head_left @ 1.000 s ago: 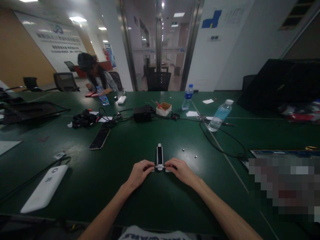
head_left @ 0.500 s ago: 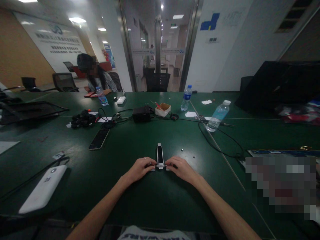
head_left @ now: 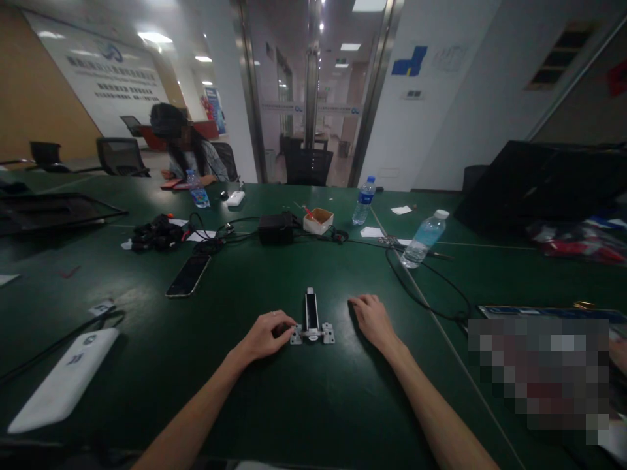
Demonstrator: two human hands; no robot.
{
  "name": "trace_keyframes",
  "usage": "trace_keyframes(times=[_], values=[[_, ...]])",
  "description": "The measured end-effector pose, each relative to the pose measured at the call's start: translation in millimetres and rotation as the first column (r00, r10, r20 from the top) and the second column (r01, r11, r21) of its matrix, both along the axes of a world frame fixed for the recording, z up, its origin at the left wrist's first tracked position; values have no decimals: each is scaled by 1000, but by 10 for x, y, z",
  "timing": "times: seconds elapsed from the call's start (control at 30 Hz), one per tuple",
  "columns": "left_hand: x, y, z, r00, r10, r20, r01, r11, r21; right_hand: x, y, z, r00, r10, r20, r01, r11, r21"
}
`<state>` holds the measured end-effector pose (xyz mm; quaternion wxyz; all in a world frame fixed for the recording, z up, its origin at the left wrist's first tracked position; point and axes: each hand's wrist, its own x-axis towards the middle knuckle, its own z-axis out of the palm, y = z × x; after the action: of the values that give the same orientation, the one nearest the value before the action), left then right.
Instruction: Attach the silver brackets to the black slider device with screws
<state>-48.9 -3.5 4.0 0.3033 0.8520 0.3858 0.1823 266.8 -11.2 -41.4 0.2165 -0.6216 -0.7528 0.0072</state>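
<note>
A slim metal fitting [head_left: 312, 313] with a dark face and silver edges lies on the green table [head_left: 313, 405]. At its near end a perforated plate sticks out to either side. My left hand [head_left: 267, 336] is closed at the edge of the left plate, thumb and fingers pinching it. The right plate lies bare. To the right of the fitting, apart from it, my right hand [head_left: 373, 320] reaches down to the tabletop with its fingers together. Whatever its fingertips hold, if anything, is hidden; the small metal pieces seen there before are covered.
A phone [head_left: 189, 275] and a white power bank [head_left: 66, 378] lie to the left. Ahead are a black box [head_left: 277, 228], cables and a small open box [head_left: 318, 220]. Bottles [head_left: 425, 240] stand farther off. Across the table sits a person [head_left: 189, 147].
My right hand has let go of the right plate and moved right and forward, over the small metal pieces. My left hand stays at the left plate.
</note>
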Motion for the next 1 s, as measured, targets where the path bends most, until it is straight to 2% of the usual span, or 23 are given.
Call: trace_keyframes(times=[0.1, 0.2, 0.33, 0.47, 0.63, 0.83, 1.0], values=[[7, -33, 0, 999, -29, -29, 30, 998, 56, -44, -7, -5, 998, 52, -45, -52, 999, -9], [17, -69, 3, 998, -53, -38, 56, 994, 88, -132, -78, 59, 978, 150, -147, -149, 989, 16], [38, -101, -21, 997, -66, -51, 72, 989, 132, -301, -215, 209, 910, 296, -290, -317, 948, -27], [51, -87, -91, 994, -80, -69, 92, 978, 187, -429, -296, 316, 866, 357, -350, -410, 908, -87], [51, -49, -136, 993, -100, -67, 112, 969, 219, -481, -319, 316, 839, 372, -396, -435, 897, -81], [53, -45, -110, 995, -86, -45, 92, 979, 184, -492, -313, 257, 825, 311, -472, -407, 906, -113], [56, -49, -98, 996, -80, -41, 86, 981, 173, -479, -309, 208, 822, 310, -477, -411, 904, -120]])
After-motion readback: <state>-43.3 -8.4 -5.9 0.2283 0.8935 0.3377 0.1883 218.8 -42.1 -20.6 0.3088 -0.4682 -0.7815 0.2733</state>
